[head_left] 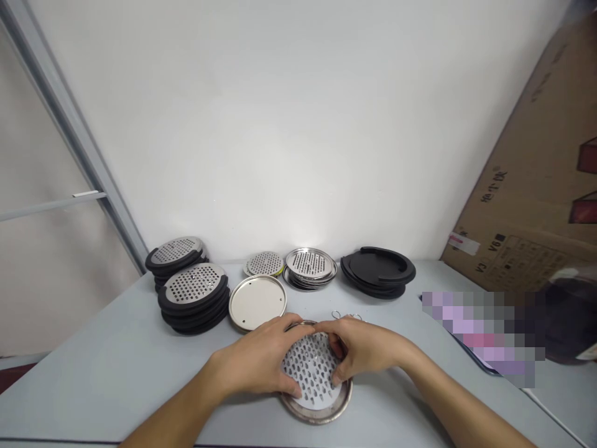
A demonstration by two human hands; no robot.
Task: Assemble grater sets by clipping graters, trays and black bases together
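Both my hands rest on a round perforated metal disc (310, 373) that lies inside a shallow metal pan (321, 412) on the grey table (116, 379). My left hand (261, 359) grips the disc's left edge, thumb on top. At the disc's right edge my right hand (361, 348) presses down with its fingers curled. A small wire ring (336, 315) lies just behind my hands.
Behind stand two stacks of black-rimmed perforated lids (193, 295), a plain metal pan (257, 302), a perforated disc (265, 264), a stack of perforated metal pans (310, 266) and black rings (379, 269). A cardboard box (532, 186) leans at the right. White wall behind.
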